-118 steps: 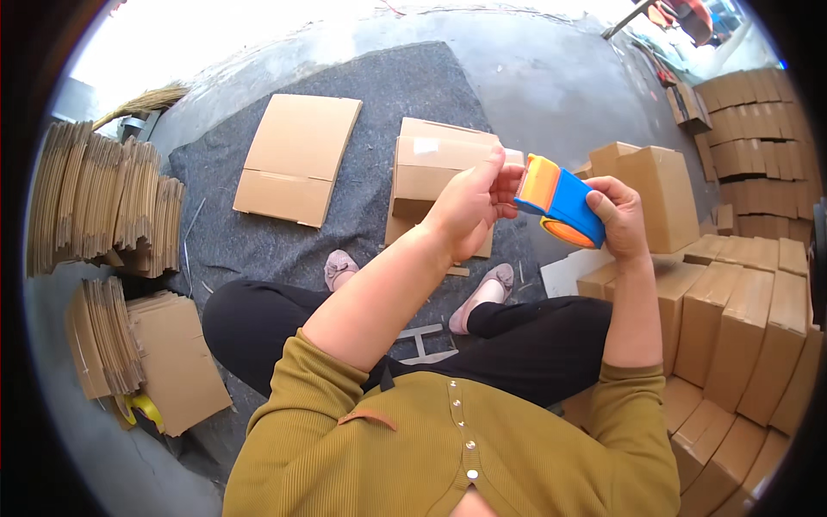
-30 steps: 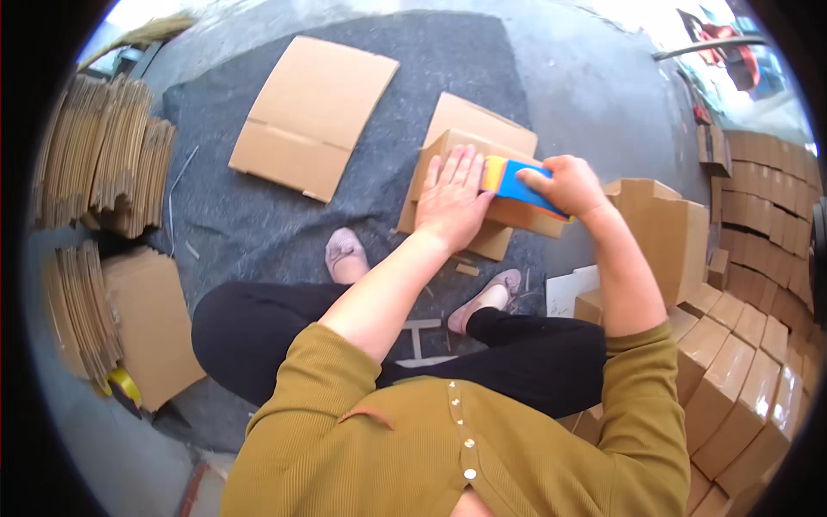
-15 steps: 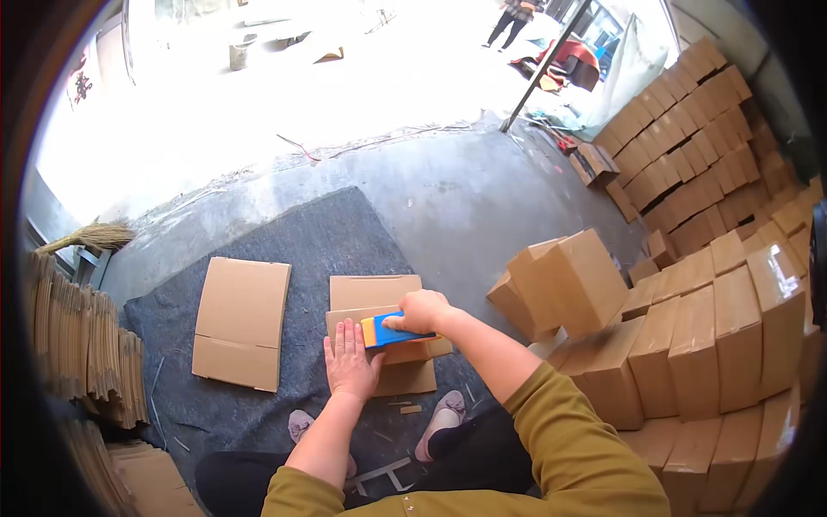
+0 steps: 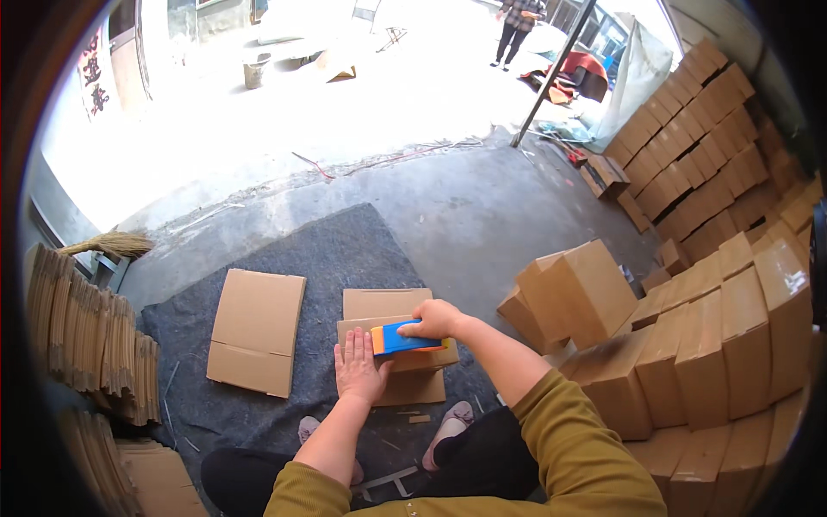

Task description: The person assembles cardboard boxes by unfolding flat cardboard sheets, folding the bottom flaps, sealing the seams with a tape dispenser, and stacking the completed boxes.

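Note:
An open cardboard box (image 4: 384,302) with its flaps spread sits on the dark mat in front of me. My left hand (image 4: 359,377) lies flat on the near left part of it, fingers stretched and touching the cardboard. My right hand (image 4: 437,320) grips a blue tape dispenser (image 4: 398,338) with orange edges, its front end against the box top beside my left fingertips. My fingers and the dispenser cover part of the box's middle. To the left, a flattened carton (image 4: 257,323) lies on the mat.
Flat cardboard sheets (image 4: 95,336) are stacked at the left, below a straw broom (image 4: 116,245). Made-up boxes (image 4: 659,370) are piled at the right, with a taller stack (image 4: 689,146) behind. A metal pole (image 4: 551,77) stands far off, near another person (image 4: 519,26).
The whole scene has shifted right and down in the view. My left hand stays flat on the box, and the dispenser in my right hand has turned slightly, showing more of its orange edge.

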A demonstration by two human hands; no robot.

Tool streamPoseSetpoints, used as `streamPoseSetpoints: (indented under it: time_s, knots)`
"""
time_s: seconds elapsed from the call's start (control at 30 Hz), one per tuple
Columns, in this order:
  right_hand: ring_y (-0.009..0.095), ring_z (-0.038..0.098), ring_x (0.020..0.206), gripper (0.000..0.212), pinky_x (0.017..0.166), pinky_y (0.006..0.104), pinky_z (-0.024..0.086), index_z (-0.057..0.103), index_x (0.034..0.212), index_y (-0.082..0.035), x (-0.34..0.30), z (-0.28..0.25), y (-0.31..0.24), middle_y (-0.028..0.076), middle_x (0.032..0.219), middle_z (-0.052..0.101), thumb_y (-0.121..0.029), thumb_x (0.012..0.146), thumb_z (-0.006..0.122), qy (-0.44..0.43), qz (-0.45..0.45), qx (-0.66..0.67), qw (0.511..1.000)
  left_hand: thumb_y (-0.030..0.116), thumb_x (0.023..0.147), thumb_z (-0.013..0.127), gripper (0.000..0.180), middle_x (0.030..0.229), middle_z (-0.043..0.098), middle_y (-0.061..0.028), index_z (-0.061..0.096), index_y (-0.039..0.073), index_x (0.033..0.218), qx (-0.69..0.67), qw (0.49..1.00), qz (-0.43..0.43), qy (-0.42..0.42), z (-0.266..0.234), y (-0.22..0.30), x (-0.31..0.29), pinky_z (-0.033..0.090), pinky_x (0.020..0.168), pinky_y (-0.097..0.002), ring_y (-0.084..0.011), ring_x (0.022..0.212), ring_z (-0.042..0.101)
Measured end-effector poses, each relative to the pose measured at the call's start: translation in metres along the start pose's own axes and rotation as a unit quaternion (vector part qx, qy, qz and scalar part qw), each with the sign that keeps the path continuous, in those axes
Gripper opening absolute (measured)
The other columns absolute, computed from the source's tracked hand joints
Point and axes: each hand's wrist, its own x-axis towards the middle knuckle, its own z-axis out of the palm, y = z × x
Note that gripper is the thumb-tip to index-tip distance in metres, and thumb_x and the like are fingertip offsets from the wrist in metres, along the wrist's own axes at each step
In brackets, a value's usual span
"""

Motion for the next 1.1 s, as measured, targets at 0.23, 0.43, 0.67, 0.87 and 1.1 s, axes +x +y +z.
streamPoseSetpoints:
  time_s: [0.23, 0.43, 0.67, 0.87, 1.1]
  knots:
    - [0.032, 0.069, 0.099, 0.059, 0.089, 0.0413, 0.053, 0.077, 0.097, -0.008, 0.001, -0.005, -0.008, 0.017, 0.101, 0.073, -0.063, 0.08, 0.065, -0.002, 0.026, -0.03, 0.999, 0.061, 0.096, 0.041, 0.085, 0.167, 0.008, -0.0082, 0.017, 0.008, 0.159, 0.007, 1.0, -0.003, -0.006, -0.004, 0.001, 0.003, -0.002, 0.123, -0.0473, -0.0236, 0.155, 0.0]
    - [0.033, 0.068, 0.102, 0.057, 0.091, 0.0429, 0.052, 0.077, 0.099, -0.011, 0.0, -0.004, -0.008, 0.016, 0.104, 0.073, -0.064, 0.08, 0.065, -0.005, 0.035, -0.027, 0.999, 0.061, 0.097, 0.041, 0.085, 0.167, 0.008, -0.0082, 0.016, 0.008, 0.159, 0.009, 1.0, -0.003, -0.005, -0.004, 0.002, 0.001, -0.003, 0.123, -0.0475, -0.0237, 0.155, -0.001]
    - [0.033, 0.068, 0.102, 0.06, 0.091, 0.0421, 0.052, 0.077, 0.1, -0.009, -0.004, 0.003, -0.005, 0.017, 0.104, 0.073, -0.064, 0.079, 0.066, -0.002, 0.017, -0.034, 0.999, 0.061, 0.097, 0.04, 0.084, 0.168, 0.007, -0.0077, 0.016, 0.009, 0.159, 0.001, 1.0, -0.008, -0.02, -0.008, 0.003, -0.007, -0.002, 0.124, -0.0466, -0.0236, 0.155, -0.001]
    - [0.035, 0.069, 0.094, 0.06, 0.086, 0.0407, 0.053, 0.076, 0.094, -0.003, -0.022, -0.011, 0.047, 0.022, 0.095, 0.072, -0.06, 0.077, 0.07, 0.0, -0.01, 0.032, 0.999, 0.059, 0.098, 0.041, 0.083, 0.168, 0.006, -0.0079, 0.015, 0.009, 0.159, 0.024, 0.999, 0.017, -0.042, -0.01, 0.004, 0.0, -0.001, 0.124, -0.0447, -0.0231, 0.155, 0.0]
    - [0.02, 0.058, 0.066, 0.047, 0.068, 0.0366, 0.05, 0.07, 0.079, 0.0, -0.071, -0.043, 0.105, 0.015, 0.07, 0.064, -0.046, 0.082, 0.073, 0.02, 0.046, 0.055, 0.997, 0.059, 0.098, 0.039, 0.081, 0.168, 0.006, -0.0077, 0.018, 0.01, 0.159, 0.058, 0.998, 0.029, 0.0, 0.006, -0.004, 0.007, 0.001, 0.124, -0.0449, -0.0233, 0.155, 0.001]
